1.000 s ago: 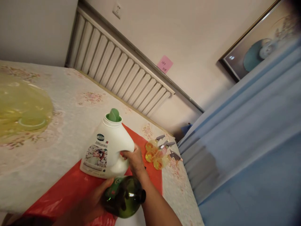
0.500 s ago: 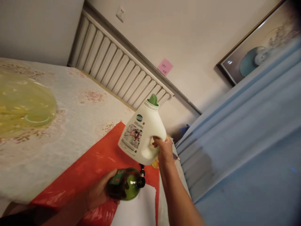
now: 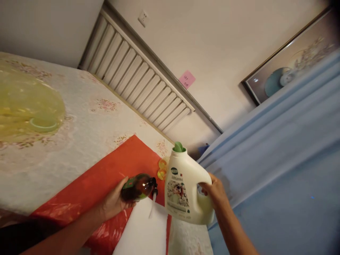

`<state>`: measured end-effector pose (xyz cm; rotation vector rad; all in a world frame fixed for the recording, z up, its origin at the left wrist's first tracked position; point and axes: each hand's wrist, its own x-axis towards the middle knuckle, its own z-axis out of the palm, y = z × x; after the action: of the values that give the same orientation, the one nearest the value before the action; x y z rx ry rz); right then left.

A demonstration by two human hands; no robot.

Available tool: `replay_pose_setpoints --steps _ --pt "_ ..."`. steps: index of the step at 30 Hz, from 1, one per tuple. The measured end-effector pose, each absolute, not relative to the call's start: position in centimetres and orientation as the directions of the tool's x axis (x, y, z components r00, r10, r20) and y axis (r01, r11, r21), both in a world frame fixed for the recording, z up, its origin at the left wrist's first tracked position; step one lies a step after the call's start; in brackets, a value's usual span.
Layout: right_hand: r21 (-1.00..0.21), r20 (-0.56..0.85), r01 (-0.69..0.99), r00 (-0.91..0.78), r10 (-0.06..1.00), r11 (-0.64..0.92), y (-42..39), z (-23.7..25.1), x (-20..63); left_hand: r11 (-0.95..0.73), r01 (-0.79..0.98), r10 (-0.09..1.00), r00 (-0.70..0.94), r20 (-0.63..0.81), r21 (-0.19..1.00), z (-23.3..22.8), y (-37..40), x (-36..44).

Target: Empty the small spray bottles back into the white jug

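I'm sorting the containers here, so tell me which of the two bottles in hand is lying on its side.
The dark green bottle in the left hand lies sideways; the white jug, gripped by the right hand, stands upright.

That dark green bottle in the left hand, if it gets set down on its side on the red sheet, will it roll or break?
The dark green bottle looks round-bellied and lies sideways in the left hand, so it would probably roll on the red sheet. Its glossy, translucent wall may be slippery; whether it is glass or plastic cannot be told, so fragility is uncertain.
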<state>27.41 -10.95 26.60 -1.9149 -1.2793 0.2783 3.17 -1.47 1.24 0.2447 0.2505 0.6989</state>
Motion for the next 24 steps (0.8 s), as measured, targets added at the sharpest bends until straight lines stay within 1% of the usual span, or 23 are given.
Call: replay_pose_setpoints --steps 3,6,9,15,24 --pt "-0.612 0.199 0.762 0.409 0.890 -0.213 -12.6 26.5 28.3 0.734 -0.610 0.668 0.727 -0.157 0.299 1.3 -1.3 3.4" --pt "-0.530 0.180 0.831 0.307 0.934 -0.171 -13.9 26.5 28.8 0.725 -0.625 0.677 0.724 -0.132 0.289 1.5 -1.2 3.7" --pt "-0.493 0.147 0.861 0.224 0.964 -0.125 -14.7 26.6 29.0 0.716 -0.634 0.683 0.723 -0.105 0.291 1.4 -1.0 4.0" --pt "-0.413 0.028 0.904 0.130 0.991 -0.107 -15.3 26.4 28.9 0.705 -0.636 0.694 0.709 -0.121 0.315 1.3 -0.8 4.5" --pt "-0.344 0.000 0.934 0.104 0.995 -0.098 -15.0 26.4 28.5 0.736 -0.591 0.666 0.722 -0.191 0.330 2.0 -0.9 4.1"
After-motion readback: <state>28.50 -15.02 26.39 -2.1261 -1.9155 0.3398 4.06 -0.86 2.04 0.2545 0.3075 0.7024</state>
